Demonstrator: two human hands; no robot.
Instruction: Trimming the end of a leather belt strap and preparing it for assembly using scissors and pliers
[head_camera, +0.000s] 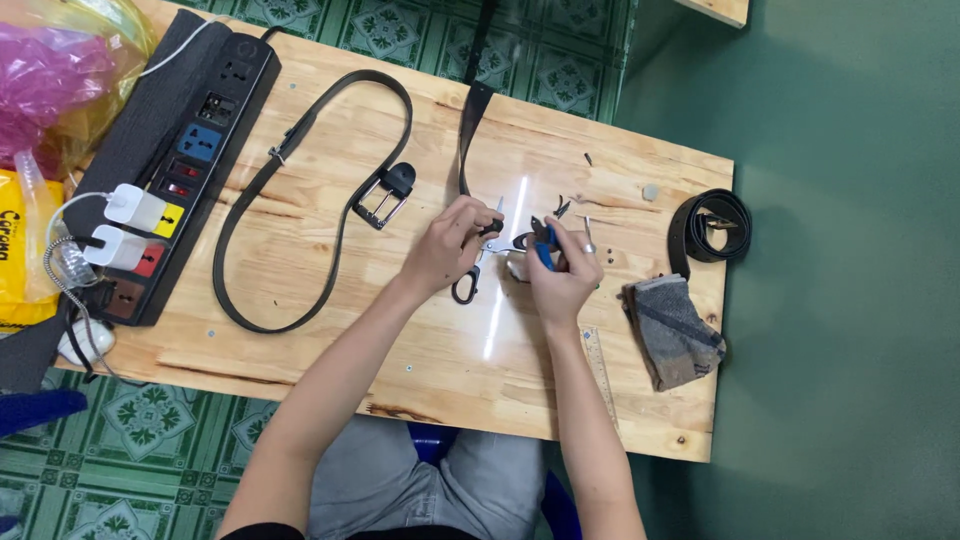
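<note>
Head view, looking down on pale wooden table (300, 345): left hand (447, 245) closed on narrow black leather belt strap (467, 135), pinning its end near mid-table, apparently to steady it for tooling. Right hand (562, 275) closed on blue-handled pliers-type tool (543, 243), held just beside strap end; black-handled scissors (470, 283) underneath, second buckled black belt (300, 190) looped well left, coiled belt (708, 225) at right edge.

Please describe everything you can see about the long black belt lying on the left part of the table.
The long black belt lies flat on the wooden table, bent into a long open loop. It looks like leather. A metal buckle with a black clasp sits at one end, near the middle of the table. No hand touches it; the black power strip lies beside it.
</note>
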